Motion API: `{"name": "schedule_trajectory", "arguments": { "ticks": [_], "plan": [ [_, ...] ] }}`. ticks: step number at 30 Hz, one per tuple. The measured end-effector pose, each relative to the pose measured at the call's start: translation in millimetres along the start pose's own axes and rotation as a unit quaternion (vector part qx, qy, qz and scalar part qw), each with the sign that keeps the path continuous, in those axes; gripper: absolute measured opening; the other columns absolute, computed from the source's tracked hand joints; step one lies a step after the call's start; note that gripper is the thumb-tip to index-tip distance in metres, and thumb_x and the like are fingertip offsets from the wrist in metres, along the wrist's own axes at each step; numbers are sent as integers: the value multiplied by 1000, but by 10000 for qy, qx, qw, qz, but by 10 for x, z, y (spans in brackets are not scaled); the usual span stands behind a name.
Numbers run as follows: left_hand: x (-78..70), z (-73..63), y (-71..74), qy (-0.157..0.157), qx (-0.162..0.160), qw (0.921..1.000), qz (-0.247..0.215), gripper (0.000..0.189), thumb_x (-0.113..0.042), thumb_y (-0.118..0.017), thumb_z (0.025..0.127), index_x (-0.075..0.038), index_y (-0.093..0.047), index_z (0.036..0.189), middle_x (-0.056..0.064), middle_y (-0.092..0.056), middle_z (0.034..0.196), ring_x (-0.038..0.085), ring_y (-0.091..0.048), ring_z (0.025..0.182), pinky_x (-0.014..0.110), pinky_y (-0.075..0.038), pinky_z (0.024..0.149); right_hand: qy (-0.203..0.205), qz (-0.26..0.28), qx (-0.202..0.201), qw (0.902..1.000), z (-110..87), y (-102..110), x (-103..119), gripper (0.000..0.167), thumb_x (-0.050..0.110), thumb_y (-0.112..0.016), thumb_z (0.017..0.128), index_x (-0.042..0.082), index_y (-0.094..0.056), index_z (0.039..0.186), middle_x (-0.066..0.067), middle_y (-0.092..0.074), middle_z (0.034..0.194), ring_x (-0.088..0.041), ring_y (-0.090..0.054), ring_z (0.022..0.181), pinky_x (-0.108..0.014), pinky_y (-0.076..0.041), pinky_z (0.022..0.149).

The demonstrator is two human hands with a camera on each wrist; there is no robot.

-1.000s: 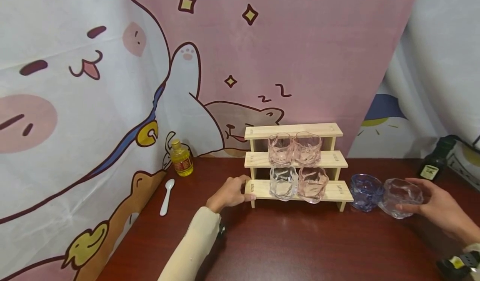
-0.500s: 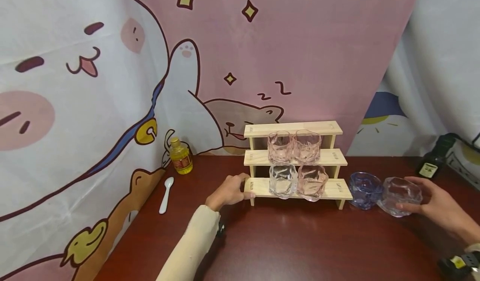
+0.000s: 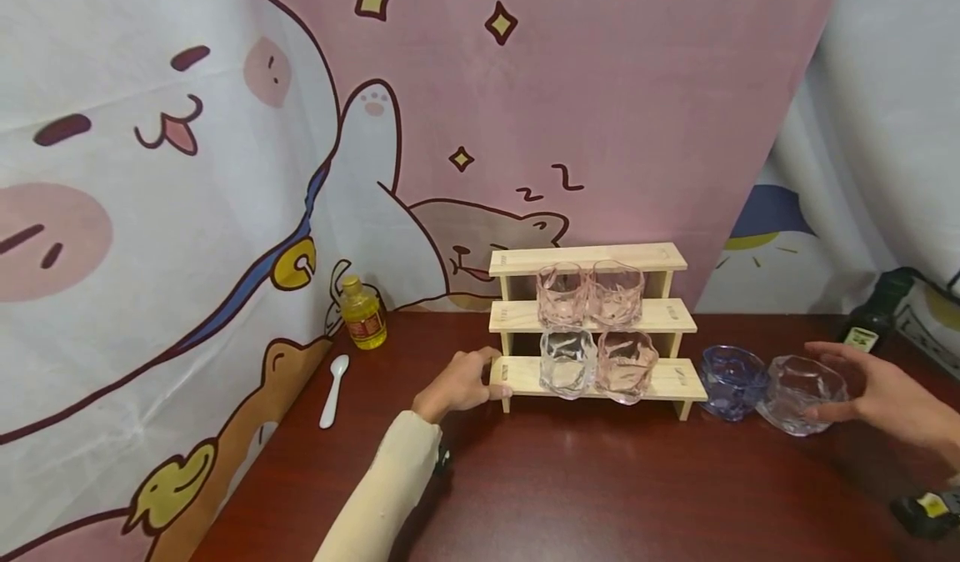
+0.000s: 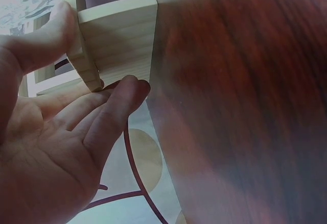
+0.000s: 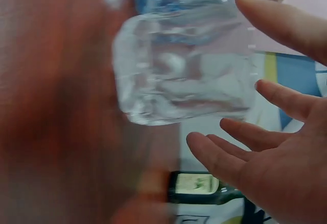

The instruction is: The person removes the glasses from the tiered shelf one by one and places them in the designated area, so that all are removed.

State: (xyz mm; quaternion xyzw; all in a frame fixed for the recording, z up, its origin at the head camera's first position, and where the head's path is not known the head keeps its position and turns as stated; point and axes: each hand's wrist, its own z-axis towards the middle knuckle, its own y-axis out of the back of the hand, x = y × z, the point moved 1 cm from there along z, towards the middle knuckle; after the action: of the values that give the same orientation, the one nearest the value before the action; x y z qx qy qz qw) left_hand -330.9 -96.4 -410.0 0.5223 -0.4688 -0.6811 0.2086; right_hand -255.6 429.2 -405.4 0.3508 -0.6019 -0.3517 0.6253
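Note:
My left hand (image 3: 459, 385) pinches the left end of the three-tier wooden display stand (image 3: 517, 318) at its lowest step. In the left wrist view the thumb lies at the top of the board and the fingers (image 4: 122, 99) reach under it. At the right, my right hand (image 3: 877, 387) is spread around a clear glass (image 3: 797, 395) on the table; in the right wrist view its fingertips stand off the glass. A blue glass (image 3: 733, 385) sits between that glass and the stand. The bottom step bears a clear glass (image 3: 567, 370) and a pink glass (image 3: 626, 370).
Two more pink glasses, a left one (image 3: 561, 299) and a right one (image 3: 617, 299), stand on the middle step. A yellow bottle (image 3: 364, 318) and a white spoon (image 3: 333, 391) are at the left. Behind my right hand is a dark green bottle (image 3: 873, 312). Printed cloth (image 3: 637, 112) hangs behind the table.
My right hand has loosened from the clear glass and drawn slightly to the right, its fingers opening. The glass stays in place. My left hand keeps its hold on the stand.

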Motion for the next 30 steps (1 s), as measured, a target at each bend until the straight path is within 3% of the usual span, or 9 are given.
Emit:
{"name": "schedule_trajectory", "arguments": {
  "ticks": [5,12,16,23,30],
  "plan": [
    [3,4,-1,-8,-20,10000,13,59,-27,-79,88,-7,-56,138,14,-68,128,29,-63,113,43,-50,99,-40,-146,-277,9995,47,120,124,109,33,-88,73,-16,-25,146,-48,-29,138,-65,-35,116,-72,-40,87],
    [15,4,-12,-3,-14,10000,-14,59,-27,-79,88,-7,-56,138,13,-67,128,28,-63,112,43,-50,98,-209,200,-686,9972,126,190,373,103,32,-84,79,-11,-23,151,-47,-23,146,-70,-21,130,-78,-28,94],
    [11,9,-18,-9,-20,10000,-34,59,-26,-79,88,-6,-56,139,14,-67,129,28,-63,113,43,-50,99,-110,266,-843,9960,158,215,564,98,35,-82,83,-9,-27,151,-45,-28,147,-68,-26,129,-76,-32,91],
    [16,3,-23,-28,-35,10000,-63,59,-26,-79,87,-6,-56,138,14,-67,129,29,-63,112,44,-50,99,215,521,-783,9953,219,216,813,92,40,-79,85,-7,-32,150,-44,-36,143,-62,-40,123,-63,-52,79],
    [35,9,-22,-93,-75,9999,-42,58,-27,-79,87,-5,-57,137,14,-68,126,29,-64,112,43,-50,99,661,495,-1038,9912,238,99,1032,84,33,-80,86,-7,-38,146,-41,-42,141,-59,-45,122,-65,-48,81]
  ]
}}
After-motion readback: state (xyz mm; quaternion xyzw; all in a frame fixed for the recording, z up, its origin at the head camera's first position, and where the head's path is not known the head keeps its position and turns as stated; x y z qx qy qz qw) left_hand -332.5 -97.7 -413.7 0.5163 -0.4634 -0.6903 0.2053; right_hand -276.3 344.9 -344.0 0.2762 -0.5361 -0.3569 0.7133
